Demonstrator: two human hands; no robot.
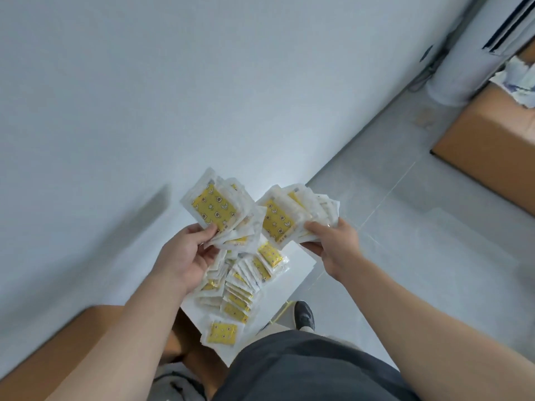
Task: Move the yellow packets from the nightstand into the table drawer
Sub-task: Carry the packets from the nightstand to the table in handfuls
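My left hand (185,256) pinches a fan of packets (217,206), thumb on top. My right hand (333,244) grips a second fan (292,212) the same way. The packets are flat, rectangular sleeves of clear crinkly plastic, each with a yellow printed pad inside. Below my hands more of them lie in a loose, overlapping pile (240,287) on the smooth white nightstand (289,267). Across the grey tiled floor (405,256), an open cardboard box (486,140) holds crumpled white paper (518,79).

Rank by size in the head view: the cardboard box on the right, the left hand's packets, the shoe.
Largest: cardboard box, partly cut off by the frame.
Next: packets fanned in the left hand.
Smallest: shoe, though it is farther away, on the floor.
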